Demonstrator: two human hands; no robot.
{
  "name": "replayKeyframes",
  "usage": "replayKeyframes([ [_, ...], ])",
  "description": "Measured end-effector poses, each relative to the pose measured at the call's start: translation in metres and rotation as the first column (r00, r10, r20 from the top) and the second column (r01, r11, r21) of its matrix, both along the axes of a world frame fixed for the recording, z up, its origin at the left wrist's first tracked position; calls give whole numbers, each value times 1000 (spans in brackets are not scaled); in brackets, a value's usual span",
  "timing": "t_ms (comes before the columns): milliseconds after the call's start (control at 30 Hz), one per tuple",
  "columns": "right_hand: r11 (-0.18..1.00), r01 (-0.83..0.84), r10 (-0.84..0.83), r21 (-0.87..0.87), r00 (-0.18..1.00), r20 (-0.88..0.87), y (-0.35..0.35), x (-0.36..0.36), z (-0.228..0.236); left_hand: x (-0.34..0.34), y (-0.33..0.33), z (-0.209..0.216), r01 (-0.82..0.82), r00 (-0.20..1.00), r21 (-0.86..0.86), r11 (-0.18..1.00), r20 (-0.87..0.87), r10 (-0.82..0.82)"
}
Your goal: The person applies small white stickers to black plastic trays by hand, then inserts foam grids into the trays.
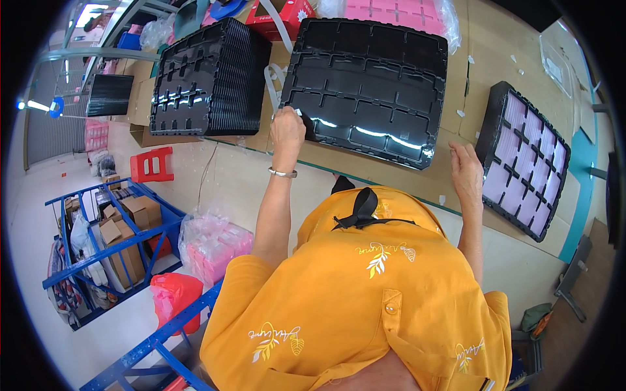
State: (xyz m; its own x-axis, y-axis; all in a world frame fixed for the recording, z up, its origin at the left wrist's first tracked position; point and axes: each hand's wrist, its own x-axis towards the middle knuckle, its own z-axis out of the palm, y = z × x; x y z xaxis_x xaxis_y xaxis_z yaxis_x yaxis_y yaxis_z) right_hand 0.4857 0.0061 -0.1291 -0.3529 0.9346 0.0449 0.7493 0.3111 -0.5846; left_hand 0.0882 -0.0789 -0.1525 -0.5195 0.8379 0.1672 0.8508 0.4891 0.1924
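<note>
A shiny black moulded plastic tray (365, 85), with rows of shallow compartments, lies on the workbench in front of me. My left hand (288, 133), a metal bangle on its wrist, is at the tray's near left corner. Its fingers are pinched together, and a small white sticker (298, 112) shows at their tips. A loose white strip (274, 81) curls just beyond that hand. My right hand (467, 173) rests low over the bench between two trays, fingers apart and holding nothing. Beside it on the right lies a black tray filled with pale lilac pieces (527, 163).
A tall stack of black trays (215, 85) stands on the left of the bench. Behind are a red box (280, 19) and pink trays in clear film (394, 12). On the floor at left are a red stool (152, 164), a blue rack (117, 241) with cartons, and wrapped pink packs (215, 247).
</note>
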Motion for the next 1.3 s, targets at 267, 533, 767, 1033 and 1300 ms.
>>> replayKeyframes([
  [267,989,125,-130,84,990,51,-22,-36,9,-25,-1,6,152,974,-57,987,181,-140],
  [533,960,-158,142,232,986,81,-53,-150,68,-82,-10,40,362,872,155,919,293,-392],
  [767,824,-495,389,275,848,361,-67,-277,25,-109,-37,40,423,811,182,888,360,-461],
  [1033,859,-487,327,157,759,563,-57,-299,12,-121,-44,32,465,753,187,865,430,-498],
  [1300,834,-528,385,163,766,515,-47,-304,14,-123,-35,30,463,725,196,865,478,-496],
])
